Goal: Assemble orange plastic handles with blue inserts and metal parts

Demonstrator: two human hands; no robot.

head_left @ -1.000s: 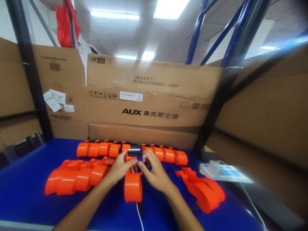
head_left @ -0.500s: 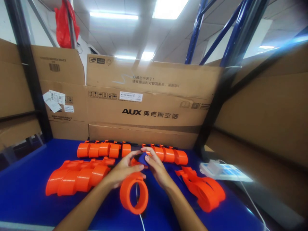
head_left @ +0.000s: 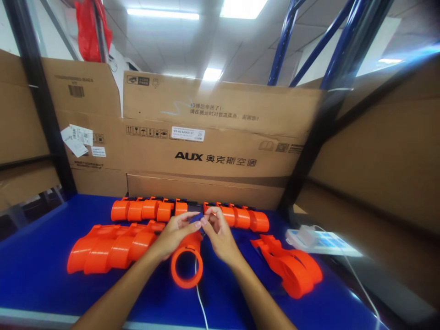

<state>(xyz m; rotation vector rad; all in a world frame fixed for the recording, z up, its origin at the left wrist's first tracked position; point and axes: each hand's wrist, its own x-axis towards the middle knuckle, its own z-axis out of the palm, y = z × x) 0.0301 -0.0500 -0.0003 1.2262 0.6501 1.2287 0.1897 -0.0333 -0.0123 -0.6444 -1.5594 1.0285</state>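
Note:
In front of me, an orange ring-shaped plastic part [head_left: 191,242] is tilted with its round opening toward me. At its far end, a small dark blue piece [head_left: 197,218] is pinched between the fingers of both hands. My left hand [head_left: 174,234] is closed on the blue piece from the left, and my right hand [head_left: 222,236] closes on it from the right, thumb on top. Fingers hide where the blue piece meets the orange part.
Orange parts with dark tops [head_left: 150,209] form a row along the back. Several nested orange parts [head_left: 110,250] lie at left, more orange parts [head_left: 295,270] at right. A power strip [head_left: 325,242] and white cable [head_left: 202,305] lie on the blue table [head_left: 37,247]. Cardboard [head_left: 213,178] stands behind.
The blue piece has turned flatter and moved slightly left and up between my fingers. The orange part's ring end has moved up and left, and my right fingers have bent in more.

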